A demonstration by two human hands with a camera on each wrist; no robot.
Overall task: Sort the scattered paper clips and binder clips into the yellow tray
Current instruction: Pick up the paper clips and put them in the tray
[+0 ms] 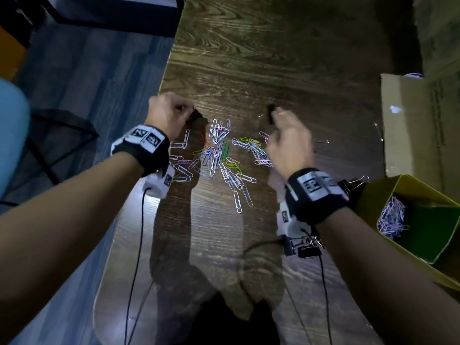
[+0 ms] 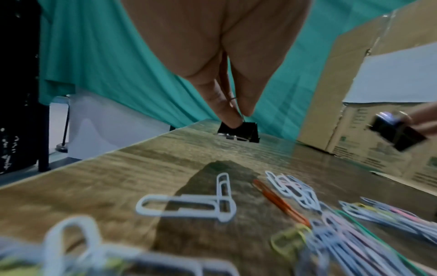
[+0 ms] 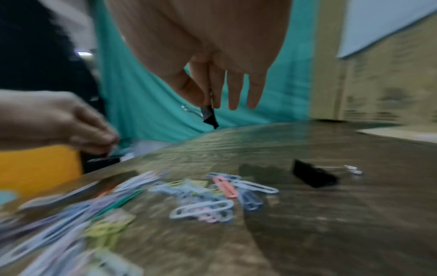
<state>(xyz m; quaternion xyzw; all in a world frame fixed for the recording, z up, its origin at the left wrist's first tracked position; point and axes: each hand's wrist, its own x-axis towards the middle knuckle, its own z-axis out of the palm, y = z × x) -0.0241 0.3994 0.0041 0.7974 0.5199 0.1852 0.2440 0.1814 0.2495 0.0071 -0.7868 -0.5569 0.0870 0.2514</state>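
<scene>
My left hand (image 2: 227, 61) pinched the wire handle of a black binder clip (image 2: 238, 131) that stood on the wooden table (image 1: 273, 58) near its left edge, while my right hand (image 3: 212, 56) held a second black binder clip (image 3: 209, 116) by its handle, lifted off the surface. Between them lay the scattered paper clips (image 1: 224, 158), thin loops in white, lilac, pink, yellow-green, green and orange. The yellow tray (image 1: 388, 188) sat at my right with a heap of pale paper clips (image 1: 392, 217) in one compartment.
</scene>
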